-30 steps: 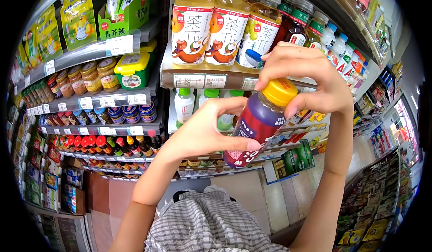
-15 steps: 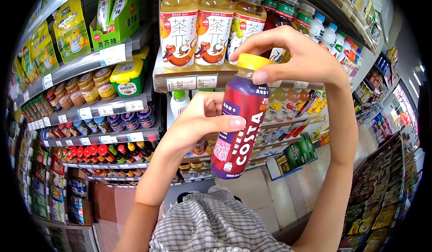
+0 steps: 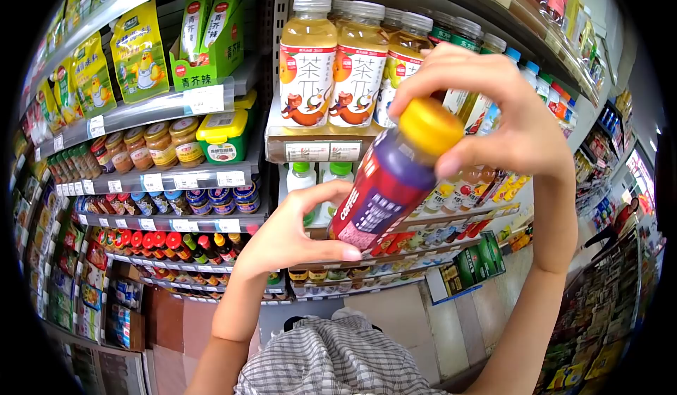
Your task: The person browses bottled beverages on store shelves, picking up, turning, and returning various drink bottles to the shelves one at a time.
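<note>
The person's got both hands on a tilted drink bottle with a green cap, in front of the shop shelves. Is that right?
Not quite: the cap is yellow, not green, as the head view shows. The rest is right: the left hand and the right hand are on the tilted bottle, in front of the shop shelves.

Your right hand [image 3: 497, 116] has thumb and fingers around the yellow cap [image 3: 430, 125] of a purple-and-red bottle [image 3: 388, 190], right of the frame's centre; your left hand [image 3: 293, 233] holds its lower body. The bottle tilts, cap towards the upper right. Amber drinks [image 3: 308, 85] stand on a shelf [image 3: 285, 147] at upper centre, jars [image 3: 161, 148] at left, and your checked garment [image 3: 331, 360] shows at bottom centre.
</note>
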The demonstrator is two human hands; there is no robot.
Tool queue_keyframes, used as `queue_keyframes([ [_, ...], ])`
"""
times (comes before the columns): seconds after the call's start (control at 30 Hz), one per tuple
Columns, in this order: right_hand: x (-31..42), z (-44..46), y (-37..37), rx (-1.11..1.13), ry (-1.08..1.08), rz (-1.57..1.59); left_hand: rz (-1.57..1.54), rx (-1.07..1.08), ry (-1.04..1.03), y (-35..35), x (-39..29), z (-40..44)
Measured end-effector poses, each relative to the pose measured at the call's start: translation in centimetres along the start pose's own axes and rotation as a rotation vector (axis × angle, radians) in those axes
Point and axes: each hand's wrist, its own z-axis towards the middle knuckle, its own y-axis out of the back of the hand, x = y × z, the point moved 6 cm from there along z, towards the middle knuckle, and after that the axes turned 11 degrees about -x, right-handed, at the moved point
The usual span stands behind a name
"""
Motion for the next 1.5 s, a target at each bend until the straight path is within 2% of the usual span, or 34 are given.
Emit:
queue_keyframes([
  [0.1, -2.7, -0.6, 1.1, -0.013, -0.180, 0.217, -0.413, 0.132, 0.214, 0.3, 2.7, -1.6],
  [0.17, -5.2, -1.2, 0.7, -0.036, -0.303, 0.451, -0.519, 0.099, 0.154, 0.4, 2.6, -1.8],
  [0.3, -9.2, -2.5, 0.7, -0.107, -0.357, 0.454, -0.636, 0.021, 0.242, 0.5, 0.7, -2.3],
  [0.37, -10.9, -3.2, 0.9, -0.150, -0.387, 0.454, -0.980, 0.139, 0.172, 0.3, 0.1, -1.9],
  [0.4, -11.7, -3.7, 0.8, -0.170, -0.405, 0.481, -1.053, 0.088, 0.219, 0.3, -0.2, -2.1],
  [0.53, -13.2, -4.8, 1.0, -0.215, -0.433, 0.557, -1.076, -0.031, 0.343, -0.3, -2.2, -2.0],
  [0.67, -13.3, -5.2, 1.4, -0.222, -0.429, 0.588, -1.265, 0.043, 0.353, -1.2, -2.8, -2.1],
  [0.77, -12.7, -5.2, 2.0, -0.219, -0.427, 0.569, -1.238, 0.032, 0.350, -1.5, -3.1, -2.0],
  [0.87, -11.9, -4.6, 2.8, -0.205, -0.399, 0.482, -1.095, -0.008, 0.355, -1.6, -2.6, -1.8],
  [0.9, -11.5, -4.3, 2.9, -0.184, -0.415, 0.467, -1.113, 0.133, 0.276, -1.7, -2.1, -1.8],
  [1.13, -6.9, 0.4, 4.7, -0.113, -0.386, 0.334, -0.825, -0.095, 0.240, -1.7, -1.8, -1.2],
  [1.27, -3.2, 3.6, 6.1, -0.076, -0.292, 0.282, -0.466, -0.186, 0.055, -1.0, -3.3, -0.2],
  [1.3, -2.3, 4.5, 6.6, -0.073, -0.205, 0.291, -0.389, -0.164, -0.016, -0.9, -4.3, 0.2],
  [1.37, -1.2, 6.0, 7.7, -0.091, -0.240, 0.198, -0.107, -0.304, -0.226, -0.4, -7.0, 0.6],
  [1.43, -0.9, 7.6, 9.3, -0.093, -0.190, 0.067, 0.380, -0.469, -0.572, 0.0, -10.3, 0.8],
  [1.5, 0.1, 9.0, 11.8, -0.251, -0.167, -0.163, 0.747, -0.609, -0.870, -0.9, -13.4, 1.3],
])
